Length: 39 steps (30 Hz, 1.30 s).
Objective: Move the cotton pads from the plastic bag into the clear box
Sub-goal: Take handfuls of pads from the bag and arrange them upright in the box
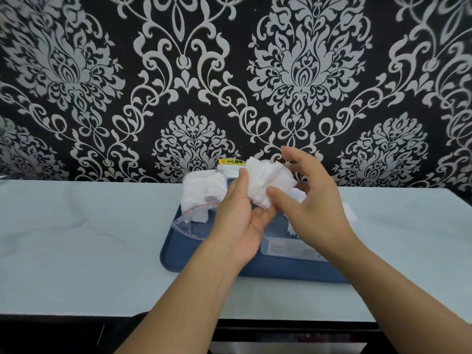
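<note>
A thick stack of white square cotton pads [268, 181] is held in the air above the tray. My left hand [236, 215] grips its left side, thumb on top and fingers underneath. My right hand [310, 198] holds its right side, thumb at the stack's lower edge. Behind on the left lies the clear plastic zip bag [198, 208] with a red seal, mouth open toward me, more white pads inside. The clear box [288, 245] stands on the tray under my right hand, with some white pads in it, largely hidden.
Bag and box sit on a dark blue tray [178, 259] in the middle of a pale table [89, 238]. A small white object with a yellow warning label [231, 162] stands at the wall behind. A loose white pad [350, 210] lies right of the tray.
</note>
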Tool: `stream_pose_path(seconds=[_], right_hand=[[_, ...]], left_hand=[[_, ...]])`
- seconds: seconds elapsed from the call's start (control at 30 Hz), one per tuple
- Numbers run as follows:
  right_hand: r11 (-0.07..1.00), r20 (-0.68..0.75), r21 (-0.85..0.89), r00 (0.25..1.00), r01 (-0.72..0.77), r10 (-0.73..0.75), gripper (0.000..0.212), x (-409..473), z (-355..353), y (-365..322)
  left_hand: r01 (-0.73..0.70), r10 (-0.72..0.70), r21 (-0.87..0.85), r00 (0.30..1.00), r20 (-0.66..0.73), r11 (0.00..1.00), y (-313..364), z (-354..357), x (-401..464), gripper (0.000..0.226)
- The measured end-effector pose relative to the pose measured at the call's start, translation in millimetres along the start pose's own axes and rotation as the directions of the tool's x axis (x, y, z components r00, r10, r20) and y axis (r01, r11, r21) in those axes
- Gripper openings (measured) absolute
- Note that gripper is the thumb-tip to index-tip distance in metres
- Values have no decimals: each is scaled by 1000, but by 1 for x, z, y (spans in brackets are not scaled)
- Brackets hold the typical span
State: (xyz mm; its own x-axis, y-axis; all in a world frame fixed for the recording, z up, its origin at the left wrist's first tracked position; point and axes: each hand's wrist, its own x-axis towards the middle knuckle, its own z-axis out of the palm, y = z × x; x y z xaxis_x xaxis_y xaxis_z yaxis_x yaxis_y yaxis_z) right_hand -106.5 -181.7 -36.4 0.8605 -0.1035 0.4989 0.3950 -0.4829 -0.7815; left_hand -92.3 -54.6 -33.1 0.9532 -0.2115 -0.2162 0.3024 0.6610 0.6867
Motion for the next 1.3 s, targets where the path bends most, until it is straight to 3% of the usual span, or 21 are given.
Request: stream_pose_path(seconds=[0.17,0.37,0.57,0.67,0.8,0.93,1.13,1.3], right_hand=[[968,103,143,975,-208,195,74,-6,20,-15],[981,195,134,974,-143,115,64,-7,28,-14],[913,30,346,975,-216,219,49,-2,37,-15],[926,106,313,977,-210,185,41,-1,39,-16],[980,88,158,990,-120,107,70,3,32,-14],[998,164,-62,986,26,-16,74,1,32,-9],[997,307,-79,952,20,5,81,1,30,-5],[997,429,-3,901,-73,67,77,13,8,4]], left_hand=[[10,-3,-53,991,131,999,-18,7,-5,50],[-80,93,-163,993,76,983,-27,3,5,50],[-98,102,-84,994,43,992,-23,8,3,36],[-87,96,-172,994,46,981,-21,7,3,45],[-15,29,-190,997,72,982,-12,3,4,49],[29,0,-197,989,146,980,-16,3,6,40],[100,-69,-266,990,125,959,-11,0,5,37],[207,-206,-182,978,26,961,2,-3,9,38]])
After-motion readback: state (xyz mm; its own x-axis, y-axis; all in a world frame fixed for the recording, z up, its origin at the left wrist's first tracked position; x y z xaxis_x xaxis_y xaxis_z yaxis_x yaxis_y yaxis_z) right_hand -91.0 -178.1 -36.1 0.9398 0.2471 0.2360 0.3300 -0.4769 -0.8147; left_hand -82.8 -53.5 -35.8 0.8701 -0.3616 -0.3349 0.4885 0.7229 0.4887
